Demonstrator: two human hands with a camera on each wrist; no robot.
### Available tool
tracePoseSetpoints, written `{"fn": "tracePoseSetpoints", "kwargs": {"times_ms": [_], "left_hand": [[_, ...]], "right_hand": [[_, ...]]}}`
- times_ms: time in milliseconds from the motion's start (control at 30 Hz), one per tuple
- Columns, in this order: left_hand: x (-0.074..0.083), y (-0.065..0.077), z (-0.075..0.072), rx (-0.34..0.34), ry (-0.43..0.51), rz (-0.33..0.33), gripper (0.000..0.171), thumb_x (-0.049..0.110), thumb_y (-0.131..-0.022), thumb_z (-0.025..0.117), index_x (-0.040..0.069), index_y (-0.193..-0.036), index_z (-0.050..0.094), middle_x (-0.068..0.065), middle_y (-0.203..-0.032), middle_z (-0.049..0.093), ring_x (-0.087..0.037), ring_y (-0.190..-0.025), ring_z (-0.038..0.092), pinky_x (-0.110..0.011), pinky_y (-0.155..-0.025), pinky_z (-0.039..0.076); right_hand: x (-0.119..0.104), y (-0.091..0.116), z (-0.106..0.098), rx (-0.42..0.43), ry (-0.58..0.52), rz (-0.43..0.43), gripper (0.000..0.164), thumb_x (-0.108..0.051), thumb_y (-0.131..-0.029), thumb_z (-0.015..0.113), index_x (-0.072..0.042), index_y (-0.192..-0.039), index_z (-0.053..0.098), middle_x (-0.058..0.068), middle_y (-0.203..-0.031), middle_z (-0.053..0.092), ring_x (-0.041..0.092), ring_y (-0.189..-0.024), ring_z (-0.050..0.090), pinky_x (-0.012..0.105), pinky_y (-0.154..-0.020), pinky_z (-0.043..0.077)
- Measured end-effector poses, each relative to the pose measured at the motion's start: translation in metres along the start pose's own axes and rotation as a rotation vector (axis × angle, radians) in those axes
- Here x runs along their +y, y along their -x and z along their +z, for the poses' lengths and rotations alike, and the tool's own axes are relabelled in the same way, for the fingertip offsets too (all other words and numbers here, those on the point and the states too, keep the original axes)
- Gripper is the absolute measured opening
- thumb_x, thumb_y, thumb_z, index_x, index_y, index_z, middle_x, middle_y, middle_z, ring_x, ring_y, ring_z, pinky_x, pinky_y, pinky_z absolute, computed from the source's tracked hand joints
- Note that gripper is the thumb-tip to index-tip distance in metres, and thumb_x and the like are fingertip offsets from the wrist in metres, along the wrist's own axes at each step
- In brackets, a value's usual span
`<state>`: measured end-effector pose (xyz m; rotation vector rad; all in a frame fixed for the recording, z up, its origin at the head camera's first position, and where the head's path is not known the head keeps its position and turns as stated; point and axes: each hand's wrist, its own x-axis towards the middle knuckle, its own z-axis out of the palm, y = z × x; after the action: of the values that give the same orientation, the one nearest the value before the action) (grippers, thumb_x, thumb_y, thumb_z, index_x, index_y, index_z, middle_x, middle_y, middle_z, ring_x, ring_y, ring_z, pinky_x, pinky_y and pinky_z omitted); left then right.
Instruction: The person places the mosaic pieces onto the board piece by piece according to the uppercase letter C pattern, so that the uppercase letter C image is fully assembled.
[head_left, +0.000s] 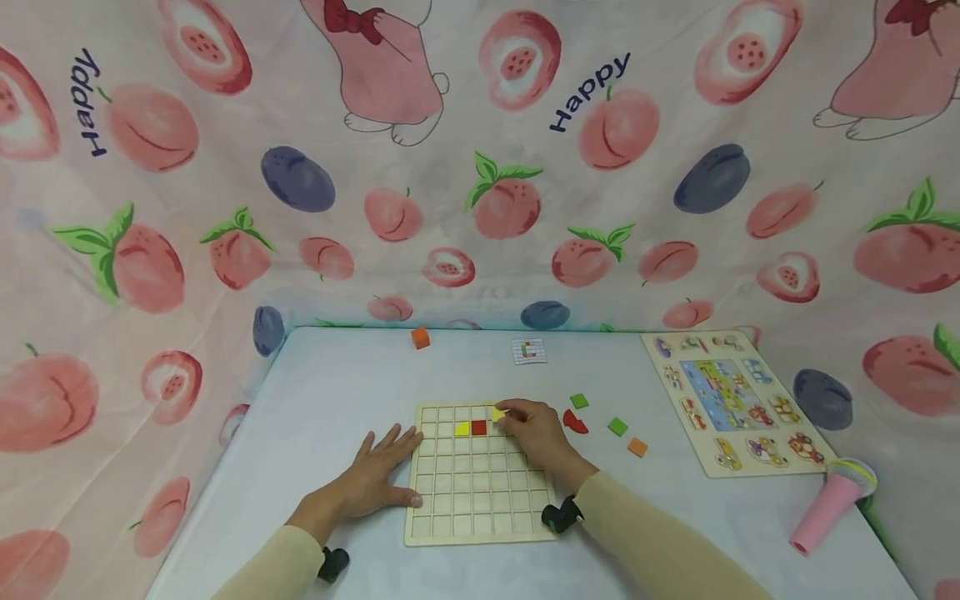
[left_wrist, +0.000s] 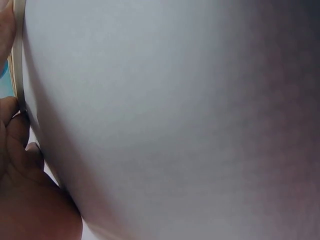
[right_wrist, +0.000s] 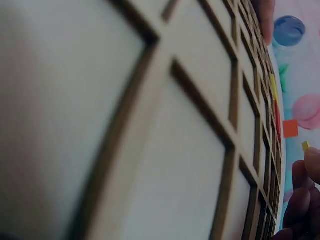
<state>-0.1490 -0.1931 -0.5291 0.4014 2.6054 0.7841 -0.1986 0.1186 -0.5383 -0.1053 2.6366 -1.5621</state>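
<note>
Right of centre, your right hand (head_left: 542, 435) pinches a yellow tile (head_left: 498, 413). Lower left, your spread left hand (head_left: 375, 477) touches the board (head_left: 482, 504).

Matt wooden grid board (head_left: 482, 535), smooth pink microphone (head_left: 825, 515)

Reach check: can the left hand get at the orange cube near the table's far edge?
Likely yes: the left hand looks empty, and bare white tabletop separates it from the orange cube.
</note>
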Motion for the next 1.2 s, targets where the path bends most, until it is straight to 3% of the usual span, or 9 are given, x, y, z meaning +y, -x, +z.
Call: {"fn": "tracePoseSetpoints", "kwargs": {"times_ms": [267,433,733,867,1200], "left_hand": [[0.002,0.001,-0.003,0.005,-0.001,-0.002,0.109,0.055,-0.078,0.088,0.019,-0.166,0.035,0.001,-0.175,0.026,-0.027,-0.166,0.005,-0.054,-0.133,-0.011],[0.001,0.001,-0.002,0.003,0.008,-0.009,0.11,0.055,-0.077,0.089,0.018,-0.166,0.036,0.001,-0.175,0.026,-0.027,-0.166,0.005,-0.054,-0.133,-0.012],[0.0,-0.001,0.0,0.008,0.003,-0.003,0.111,0.056,-0.076,0.088,0.018,-0.166,0.036,0.0,-0.175,0.026,-0.027,-0.166,0.005,-0.054,-0.133,-0.012],[0.001,0.0,0.0,0.009,0.007,-0.001,0.111,0.056,-0.076,0.088,0.018,-0.166,0.037,0.0,-0.175,0.027,-0.027,-0.166,0.005,-0.054,-0.133,-0.012],[0.0,-0.002,0.003,0.014,0.016,0.004,0.111,0.056,-0.076,0.088,0.018,-0.166,0.036,0.0,-0.175,0.027,-0.027,-0.166,0.005,-0.054,-0.133,-0.012]], "right_hand": [[0.0,-0.002,0.007,-0.062,0.205,-0.087,0.023,-0.013,-0.096,0.075,-0.016,-0.119,0.079,-0.001,-0.105,0.074,0.017,-0.098,0.061,0.042,-0.095,0.056],[0.001,-0.001,0.009,-0.062,0.265,-0.111,0.021,-0.014,-0.096,0.076,-0.014,-0.116,0.08,0.0,-0.108,0.075,0.019,-0.104,0.063,0.044,-0.098,0.057],[0.003,0.002,0.011,-0.056,0.268,-0.093,0.024,-0.011,-0.092,0.08,-0.011,-0.116,0.08,-0.002,-0.101,0.073,0.017,-0.1,0.062,0.042,-0.095,0.057],[0.003,0.003,0.012,-0.04,0.238,-0.085,0.026,-0.009,-0.091,0.081,-0.012,-0.117,0.081,0.0,-0.106,0.074,0.02,-0.108,0.064,0.044,-0.1,0.057],[0.003,0.004,0.01,-0.044,0.213,-0.069,0.027,-0.009,-0.091,0.081,-0.012,-0.117,0.081,0.0,-0.107,0.073,0.019,-0.106,0.063,0.042,-0.097,0.057]]}}
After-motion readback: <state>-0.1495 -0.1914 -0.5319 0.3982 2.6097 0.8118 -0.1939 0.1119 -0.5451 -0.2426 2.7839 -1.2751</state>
